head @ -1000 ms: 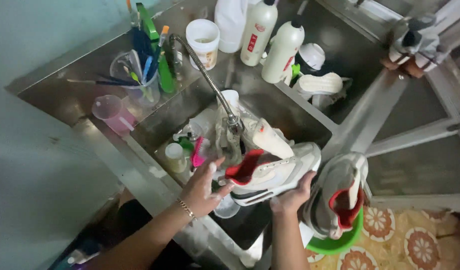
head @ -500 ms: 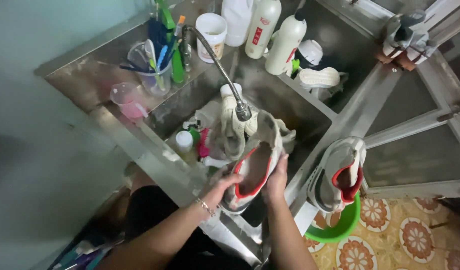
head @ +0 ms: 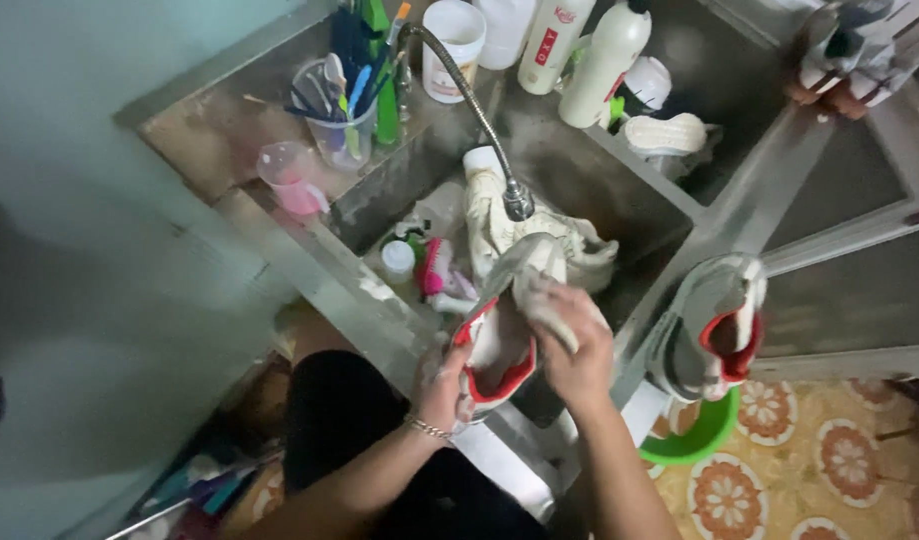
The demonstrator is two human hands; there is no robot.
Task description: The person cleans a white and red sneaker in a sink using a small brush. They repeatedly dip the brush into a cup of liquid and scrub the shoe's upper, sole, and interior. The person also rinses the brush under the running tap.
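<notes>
Over the front edge of a steel sink (head: pixel 579 190), I hold a white sneaker with red lining (head: pixel 499 345), its opening turned toward me. My left hand (head: pixel 441 385) grips its heel end from below. My right hand (head: pixel 571 340) presses a pale cloth (head: pixel 544 300) against the shoe's upper. The flexible tap's nozzle (head: pixel 517 200) hangs just above the shoe. A second matching sneaker (head: pixel 709 325) rests on the sink's right rim, apart from both hands.
White cloths and a pink brush (head: pixel 434 270) lie in the basin. A cup of brushes (head: pixel 334 110), a pink jug (head: pixel 291 180), a tub and white bottles (head: pixel 604 65) stand on the back ledge. A green basin (head: pixel 694 440) sits on the patterned floor.
The shoe was turned from lying sideways to opening toward me and drawn closer. My right hand moved from under it onto its upper with the cloth.
</notes>
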